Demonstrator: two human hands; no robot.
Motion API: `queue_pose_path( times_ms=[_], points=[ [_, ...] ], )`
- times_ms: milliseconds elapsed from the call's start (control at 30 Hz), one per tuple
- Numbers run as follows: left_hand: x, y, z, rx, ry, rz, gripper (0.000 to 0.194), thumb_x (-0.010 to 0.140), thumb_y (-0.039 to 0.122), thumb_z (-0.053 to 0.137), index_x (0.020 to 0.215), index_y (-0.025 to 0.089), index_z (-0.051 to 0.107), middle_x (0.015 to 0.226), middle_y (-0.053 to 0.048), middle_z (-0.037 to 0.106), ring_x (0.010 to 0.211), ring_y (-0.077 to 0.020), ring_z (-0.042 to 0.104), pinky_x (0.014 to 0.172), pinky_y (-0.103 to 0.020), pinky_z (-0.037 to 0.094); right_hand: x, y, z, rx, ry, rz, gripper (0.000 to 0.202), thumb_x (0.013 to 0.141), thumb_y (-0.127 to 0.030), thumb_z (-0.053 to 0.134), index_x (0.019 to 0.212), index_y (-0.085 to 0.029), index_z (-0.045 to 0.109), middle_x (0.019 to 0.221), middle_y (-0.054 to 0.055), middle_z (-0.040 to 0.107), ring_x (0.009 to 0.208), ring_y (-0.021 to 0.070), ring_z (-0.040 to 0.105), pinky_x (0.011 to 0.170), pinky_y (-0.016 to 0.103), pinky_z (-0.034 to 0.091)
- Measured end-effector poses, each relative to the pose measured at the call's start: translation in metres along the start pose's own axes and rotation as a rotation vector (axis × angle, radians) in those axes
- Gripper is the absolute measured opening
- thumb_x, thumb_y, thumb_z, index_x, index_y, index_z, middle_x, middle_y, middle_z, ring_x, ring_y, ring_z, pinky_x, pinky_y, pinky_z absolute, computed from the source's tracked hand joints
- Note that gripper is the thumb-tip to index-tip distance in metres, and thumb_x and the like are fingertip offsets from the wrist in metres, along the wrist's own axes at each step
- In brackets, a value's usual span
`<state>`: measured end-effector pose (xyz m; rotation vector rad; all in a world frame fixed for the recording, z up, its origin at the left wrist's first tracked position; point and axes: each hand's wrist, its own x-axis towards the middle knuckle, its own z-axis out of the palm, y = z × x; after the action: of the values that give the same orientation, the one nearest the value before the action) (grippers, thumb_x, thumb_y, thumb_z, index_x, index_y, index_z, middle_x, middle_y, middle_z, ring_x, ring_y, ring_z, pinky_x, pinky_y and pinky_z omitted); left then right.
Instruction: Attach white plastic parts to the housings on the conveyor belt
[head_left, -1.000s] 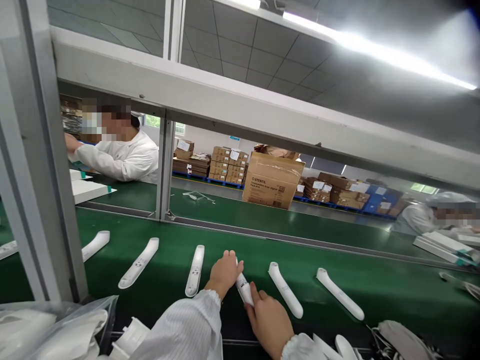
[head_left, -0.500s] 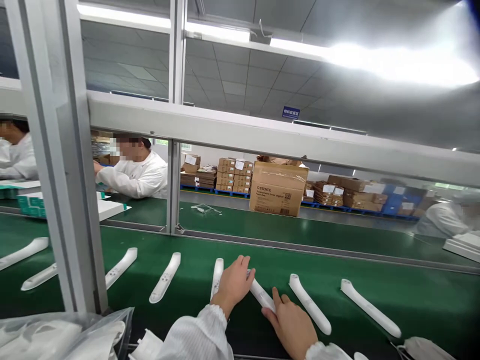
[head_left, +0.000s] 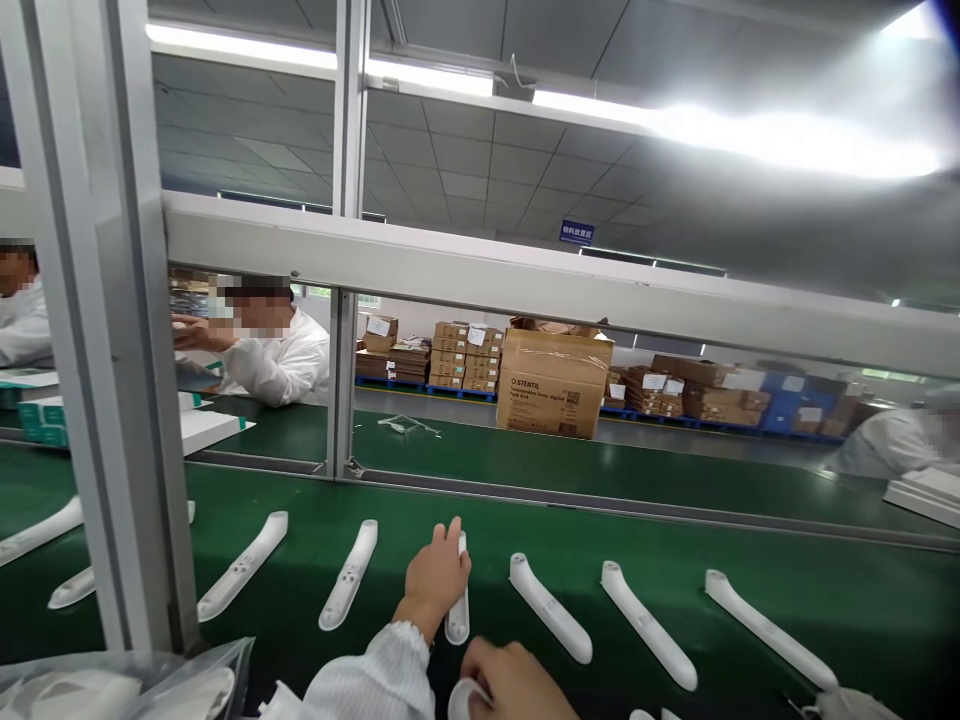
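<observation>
Since half a second ago our right hand has drawn back to the near edge, fingers curled around a small white rounded plastic piece, leaving the long white curved plastic handle shell lying free on the matt green conveyor belt. Our left hand now rests on the neighbouring shell, fingers together, pressing rather than gripping. More smooth, glossy shells lie in a slanted row alongside.

"STENTIL" printed on cardboard box.
</observation>
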<state>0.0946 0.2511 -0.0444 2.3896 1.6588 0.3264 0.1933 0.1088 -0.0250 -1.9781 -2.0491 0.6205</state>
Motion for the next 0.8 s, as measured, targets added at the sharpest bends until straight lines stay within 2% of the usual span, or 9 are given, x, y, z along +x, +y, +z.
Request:
queue_pose_path(
  times_ms=[67, 133, 233, 333, 400, 500, 633, 700, 800],
  points=[
    [0.001, 0.003, 0.002, -0.028, -0.022, 0.02, 0.049, 0.097, 0.029, 0.034, 0.145, 0.022, 0.035, 0.137, -0.013, 0.05, 0.103, -0.0268, 0.064, 0.08, -0.037, 0.05, 0.002, 0.017, -0.006, 0.096, 0.153, 0.034, 0.034, 0.075, -0.007, 0.048, 0.1, -0.022, 0.066, 0.082, 0.004, 0.069, 0.083, 0.021, 0.067, 0.069, 0.026, 0.043],
    [0.003, 0.005, 0.004, -0.049, -0.026, 0.034, 0.043, 0.096, 0.029, 0.034, 0.137, 0.02, 0.043, 0.131, -0.013, 0.054, 0.102, -0.0272, 0.065, 0.079, -0.037, 0.049, 0.005, 0.03, -0.012, 0.181, 0.247, 0.058, 0.041, 0.077, -0.004, 0.043, 0.108, -0.022, 0.063, 0.083, 0.002, 0.068, 0.082, 0.0179, 0.065, 0.071, 0.024, 0.043],
    [0.005, 0.006, 0.007, -0.079, -0.023, 0.035, 0.031, 0.094, 0.029, 0.038, 0.122, 0.02, 0.048, 0.121, -0.012, 0.057, 0.096, -0.0258, 0.066, 0.075, -0.034, 0.049, 0.014, 0.041, -0.018, 0.225, 0.322, 0.014, 0.051, 0.084, -0.003, 0.037, 0.121, -0.025, 0.064, 0.1, 0.003, 0.069, 0.095, 0.0175, 0.065, 0.083, 0.025, 0.046],
    [0.007, 0.006, 0.009, -0.08, -0.009, 0.018, 0.026, 0.095, 0.032, 0.039, 0.115, 0.02, 0.048, 0.117, -0.012, 0.059, 0.094, -0.0249, 0.066, 0.073, -0.033, 0.048, 0.023, 0.042, -0.016, 0.152, 0.398, -0.023, 0.053, 0.087, -0.002, 0.032, 0.119, -0.024, 0.068, 0.111, 0.008, 0.065, 0.101, 0.0185, 0.065, 0.088, 0.026, 0.047],
    [0.007, 0.007, 0.009, -0.063, -0.004, 0.006, 0.026, 0.095, 0.035, 0.039, 0.115, 0.02, 0.048, 0.118, -0.012, 0.059, 0.095, -0.0257, 0.066, 0.074, -0.033, 0.048, 0.026, 0.042, -0.011, 0.084, 0.393, -0.045, 0.057, 0.086, 0.0, 0.032, 0.123, -0.024, 0.067, 0.114, 0.009, 0.063, 0.097, 0.0181, 0.067, 0.085, 0.024, 0.049],
    [0.005, 0.009, 0.007, -0.038, -0.017, -0.006, 0.029, 0.096, 0.036, 0.039, 0.117, 0.019, 0.049, 0.119, -0.013, 0.059, 0.098, -0.0272, 0.066, 0.077, -0.035, 0.049, 0.026, 0.044, 0.002, -0.035, 0.287, -0.133, 0.06, 0.082, 0.0, 0.04, 0.13, -0.029, 0.062, 0.125, 0.009, 0.06, 0.098, 0.0196, 0.068, 0.088, 0.024, 0.05],
    [0.004, 0.012, 0.005, -0.028, -0.021, 0.001, 0.032, 0.096, 0.036, 0.036, 0.119, 0.018, 0.05, 0.118, -0.014, 0.06, 0.098, -0.0289, 0.066, 0.078, -0.038, 0.05, 0.025, 0.056, 0.019, -0.197, 0.117, -0.16, 0.059, 0.08, -0.013, 0.057, 0.136, -0.031, 0.057, 0.146, 0.013, 0.05, 0.11, 0.0311, 0.066, 0.094, 0.036, 0.053],
    [0.004, 0.014, 0.006, -0.025, -0.028, 0.003, 0.033, 0.096, 0.036, 0.036, 0.119, 0.017, 0.051, 0.118, -0.014, 0.06, 0.097, -0.0297, 0.067, 0.077, -0.04, 0.05, 0.025, 0.066, 0.023, -0.227, 0.111, -0.142, 0.058, 0.079, -0.015, 0.062, 0.135, -0.031, 0.059, 0.147, 0.011, 0.049, 0.118, 0.0331, 0.062, 0.099, 0.037, 0.05],
    [0.005, 0.016, 0.008, -0.019, -0.021, 0.004, 0.034, 0.096, 0.036, 0.036, 0.119, 0.018, 0.052, 0.117, -0.014, 0.061, 0.097, -0.0296, 0.067, 0.078, -0.039, 0.05, 0.024, 0.078, 0.024, -0.193, 0.138, -0.201, 0.061, 0.076, -0.009, 0.066, 0.131, -0.033, 0.062, 0.143, 0.005, 0.054, 0.128, 0.0276, 0.055, 0.106, 0.03, 0.044]
  ],
)
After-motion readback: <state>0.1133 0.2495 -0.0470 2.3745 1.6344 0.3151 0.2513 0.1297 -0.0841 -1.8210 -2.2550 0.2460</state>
